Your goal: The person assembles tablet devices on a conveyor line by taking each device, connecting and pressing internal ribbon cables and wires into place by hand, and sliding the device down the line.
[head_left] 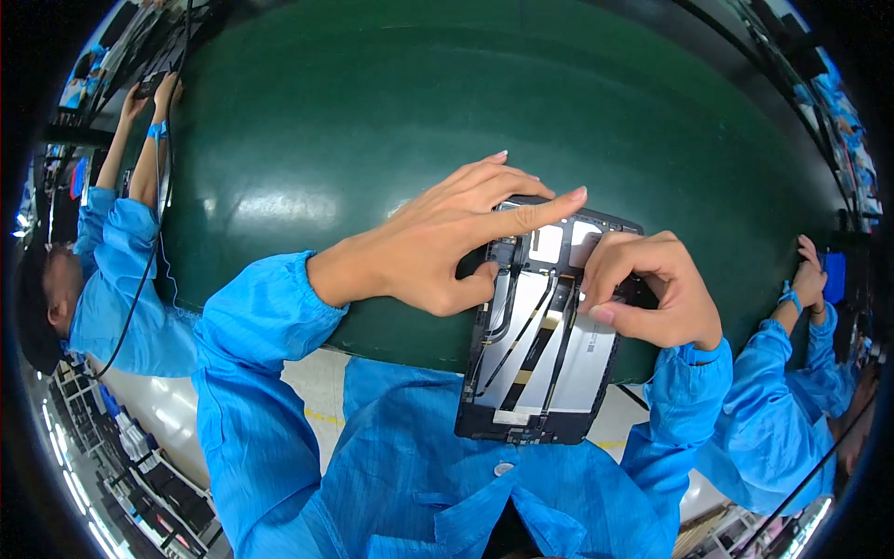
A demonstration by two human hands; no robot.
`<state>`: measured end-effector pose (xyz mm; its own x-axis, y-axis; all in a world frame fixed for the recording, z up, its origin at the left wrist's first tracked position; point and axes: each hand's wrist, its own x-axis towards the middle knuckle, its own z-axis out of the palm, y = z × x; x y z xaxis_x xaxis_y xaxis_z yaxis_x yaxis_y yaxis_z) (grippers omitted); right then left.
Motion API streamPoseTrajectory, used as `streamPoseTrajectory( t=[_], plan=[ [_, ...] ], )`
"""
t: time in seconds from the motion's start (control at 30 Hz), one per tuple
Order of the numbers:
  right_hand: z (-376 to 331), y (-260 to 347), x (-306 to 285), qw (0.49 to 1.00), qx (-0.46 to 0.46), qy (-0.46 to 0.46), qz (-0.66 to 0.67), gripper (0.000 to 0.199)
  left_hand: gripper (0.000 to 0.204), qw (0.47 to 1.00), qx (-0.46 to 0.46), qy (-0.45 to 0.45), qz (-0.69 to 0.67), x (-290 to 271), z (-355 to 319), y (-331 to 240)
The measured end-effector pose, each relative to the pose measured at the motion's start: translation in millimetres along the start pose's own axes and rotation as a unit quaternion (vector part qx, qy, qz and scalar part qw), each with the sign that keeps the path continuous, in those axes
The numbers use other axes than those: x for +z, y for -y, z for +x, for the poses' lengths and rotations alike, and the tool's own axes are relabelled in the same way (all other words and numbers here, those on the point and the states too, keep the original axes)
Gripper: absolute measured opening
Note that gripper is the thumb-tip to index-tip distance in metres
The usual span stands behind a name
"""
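An opened tablet (581, 368) lies in front of me, its inside facing up. A large silver battery, dark ribbon cables and small boards show in it. Its lower end reaches past the table's near edge toward my chest. My left hand (433, 238) grips the upper left part of the tablet, thumb on the left side and index finger stretched across the top. Over the right side, my right hand (656, 284) is closed in a pinch, fingertips at the inner parts beside the battery. Whatever sits between those fingertips is hidden.
The green tabletop (372, 102) spreads out beyond my hands. At the left a co-worker (121, 270) in blue holds a dark device, with a black cable (160, 200) hanging alongside. Another co-worker (768, 410) in blue works at the right, near a blue object (832, 278).
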<state>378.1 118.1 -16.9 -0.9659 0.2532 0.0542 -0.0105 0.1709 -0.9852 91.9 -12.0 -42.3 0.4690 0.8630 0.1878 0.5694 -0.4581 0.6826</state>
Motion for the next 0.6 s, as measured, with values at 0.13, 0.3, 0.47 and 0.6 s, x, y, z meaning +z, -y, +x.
streamPoseTrajectory(
  t=[0.13,0.3,0.47,0.6],
  plan=[
    [-3.1,4.6,4.0,0.999,0.033,0.008,-0.030,0.007,0.095,0.995,-0.012,-0.099,-0.009,8.9,-6.1,-5.2],
    [-4.5,7.0,3.7,0.998,0.053,0.010,-0.043,0.008,0.039,0.977,0.005,-0.185,0.100,22.6,-31.8,-20.6],
    [-2.7,9.8,5.3,0.997,0.060,0.013,-0.042,0.010,0.027,0.974,-0.004,-0.205,0.100,24.4,-38.4,-33.3],
    [-2.8,9.3,5.2,0.996,0.065,0.015,-0.050,0.010,0.027,0.973,-0.007,-0.216,0.078,28.8,-41.5,-32.0]
  ],
)
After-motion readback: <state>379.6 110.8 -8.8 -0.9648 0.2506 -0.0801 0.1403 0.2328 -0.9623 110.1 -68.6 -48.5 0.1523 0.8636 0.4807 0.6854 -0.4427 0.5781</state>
